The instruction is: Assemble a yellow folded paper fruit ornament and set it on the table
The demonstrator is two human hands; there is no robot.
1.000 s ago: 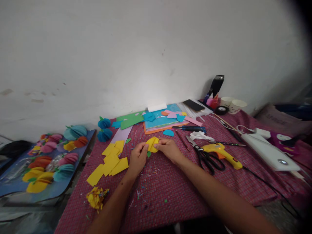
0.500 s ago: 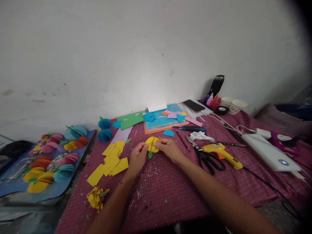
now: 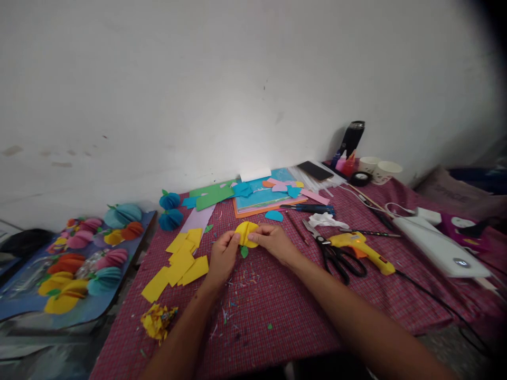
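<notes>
Yellow paper disc [image 3: 246, 234], two hands

My left hand [image 3: 222, 257]: fingers pinched, thumb up | my right hand [image 3: 273, 241]: fingertips pinched, facing left | both forearms stretched forward, converging

Both forearms are bare from the lower edge of the view up to the wrists, with no sleeve showing on either. The left hand [image 3: 222, 257] and the right hand [image 3: 273, 241] are bare too: no glove, ring, watch or band shows. The fingers [image 3: 233, 240] look slim, with short, unpainted nails.
</notes>
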